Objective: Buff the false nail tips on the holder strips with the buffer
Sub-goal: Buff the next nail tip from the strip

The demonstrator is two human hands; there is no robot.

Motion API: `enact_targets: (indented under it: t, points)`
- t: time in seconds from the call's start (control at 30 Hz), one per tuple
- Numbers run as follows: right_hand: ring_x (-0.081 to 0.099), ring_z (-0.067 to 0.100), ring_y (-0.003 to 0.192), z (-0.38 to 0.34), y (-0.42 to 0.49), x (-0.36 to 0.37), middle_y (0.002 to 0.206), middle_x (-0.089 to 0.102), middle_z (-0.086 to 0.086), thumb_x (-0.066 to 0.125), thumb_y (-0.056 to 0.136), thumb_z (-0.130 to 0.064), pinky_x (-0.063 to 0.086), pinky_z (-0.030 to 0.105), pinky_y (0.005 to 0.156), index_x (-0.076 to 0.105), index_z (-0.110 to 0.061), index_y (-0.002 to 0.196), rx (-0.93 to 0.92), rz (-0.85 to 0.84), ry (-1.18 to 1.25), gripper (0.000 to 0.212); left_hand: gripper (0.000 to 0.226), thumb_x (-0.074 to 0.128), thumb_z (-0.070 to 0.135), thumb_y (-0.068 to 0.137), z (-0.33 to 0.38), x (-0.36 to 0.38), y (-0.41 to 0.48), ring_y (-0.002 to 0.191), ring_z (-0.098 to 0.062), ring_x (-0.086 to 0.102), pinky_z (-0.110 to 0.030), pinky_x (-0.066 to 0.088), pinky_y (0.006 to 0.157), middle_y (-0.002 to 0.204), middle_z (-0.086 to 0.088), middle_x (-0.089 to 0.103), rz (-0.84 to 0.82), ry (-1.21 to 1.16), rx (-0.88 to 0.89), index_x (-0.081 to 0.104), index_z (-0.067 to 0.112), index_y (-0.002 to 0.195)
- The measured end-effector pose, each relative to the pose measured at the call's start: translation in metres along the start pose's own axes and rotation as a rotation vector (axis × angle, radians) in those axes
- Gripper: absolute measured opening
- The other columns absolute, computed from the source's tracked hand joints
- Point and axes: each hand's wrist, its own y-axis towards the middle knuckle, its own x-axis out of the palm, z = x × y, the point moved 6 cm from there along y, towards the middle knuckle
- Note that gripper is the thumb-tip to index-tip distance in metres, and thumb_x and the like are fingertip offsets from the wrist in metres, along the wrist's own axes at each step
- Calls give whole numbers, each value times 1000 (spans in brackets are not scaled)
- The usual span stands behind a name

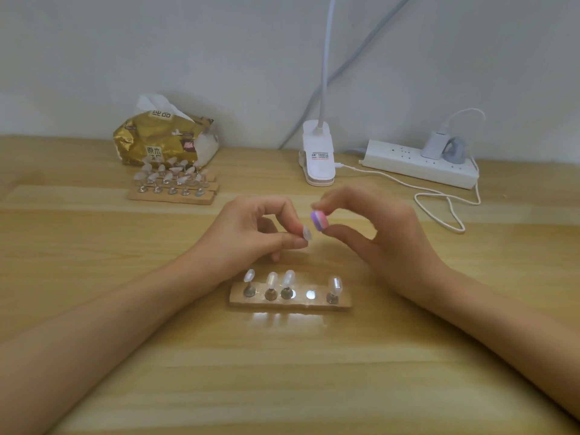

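Curled shut, the left hand (251, 227) has thumb and forefinger pinched on one false nail tip (307, 232). The tip is judged to be held by its small stand, though the stand itself is hidden by the fingers. Closed in the same way, the right hand (376, 233) grips the buffer (319, 220), a small pink-and-purple block, between thumb and fingertips. The buffer is poised just beside the tip, to the right of the left thumb; whether the two are touching cannot be told.

Below both hands, nearer the wrists, the holder strip (290, 304) is laid on the table (282, 372). On it four tips (288, 277) are stood, and one bare seat (310, 294) is left between the third and the last. Further strips (172, 196) loaded with tips are set well beyond the left knuckles.

The held tip is judged to be very light, thin, springy plastic, smooth enough to slip and liable to flex or pop off its stand under pressure. It is best held low, at the stand or the root, so that the curved face is left free. The buffer is judged soft and light; a hold by its narrow sides is advised, and only gentle strokes are called for.
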Motion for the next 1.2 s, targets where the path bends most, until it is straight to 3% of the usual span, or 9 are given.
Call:
enact_targets:
  t: [0.07, 0.2, 0.3, 0.4, 0.5, 0.6, 0.83, 1.0, 1.2]
  points:
    - [63, 13, 99, -6, 0, 1, 100, 67, 3, 72, 89, -3, 50, 24, 90, 66, -4, 99, -62, 25, -7, 12, 21, 81, 3, 75, 0, 0, 0, 47, -8, 53, -16, 44, 55, 62, 9, 65, -2, 10, 2, 65, 16, 67]
    - [65, 13, 97, 0, -1, 3, 99, 68, 1, 70, 92, -9, 52, 34, 88, 67, -6, 101, 36, -39, 51, 10, 18, 81, 5, 74, 0, -1, 0, 48, -9, 55, -18, 45, 56, 69, -10, 67, 4, 11, 0, 66, 13, 69]
    - [65, 14, 98, -6, 1, 1, 101, 68, 2, 70, 92, -6, 51, 25, 89, 67, -6, 101, -50, -4, 11, 10, 20, 81, 4, 74, 0, -1, 0, 48, -11, 55, -20, 45, 56, 68, -1, 67, -1, 19, 4, 66, 16, 68]
    - [64, 10, 97, 2, 0, 6, 99, 69, 0, 70, 92, -6, 50, 25, 87, 68, -7, 102, 52, -82, 29, 10, 17, 82, 7, 73, -1, 1, 0, 49, -11, 56, -21, 46, 57, 69, -5, 69, -10, 19, 3, 67, 14, 69]
    - [66, 12, 99, -4, 1, -1, 100, 69, 2, 71, 90, -5, 52, 25, 91, 67, -5, 101, -34, 34, 32, 11, 19, 81, 3, 74, -1, 0, 0, 49, -10, 56, -19, 47, 56, 68, 6, 69, -8, 6, 7, 66, 14, 69]
    - [64, 12, 99, 0, -1, 8, 101, 68, 0, 71, 89, -1, 51, 28, 89, 67, -6, 99, 8, -86, 19, 12, 19, 81, 3, 74, 0, 1, 0, 48, -9, 55, -18, 46, 55, 64, 14, 65, -22, 24, 13, 66, 13, 70]
    - [65, 18, 94, 12, -1, 1, 96, 67, 3, 71, 91, -6, 54, 40, 90, 65, -7, 102, 82, -47, 22, 12, 16, 80, 7, 75, -1, -3, -1, 49, -8, 55, -17, 48, 59, 72, 0, 69, 14, -27, -13, 66, 13, 71]
    - [66, 17, 98, 2, 1, -3, 100, 63, 2, 69, 94, -10, 54, 26, 94, 63, -13, 117, 77, 63, 140, 23, 14, 79, 7, 77, -1, -2, -2, 48, -7, 55, -16, 48, 58, 71, 8, 69, 19, -28, -13, 66, 11, 74]
    - [66, 19, 95, 1, 2, 2, 98, 66, 4, 68, 93, -5, 55, 38, 91, 66, -6, 101, 97, -17, 117, 8, 13, 79, 6, 77, 1, 0, -2, 48, -7, 55, -16, 48, 57, 70, 10, 69, -10, 1, 17, 67, 7, 76]
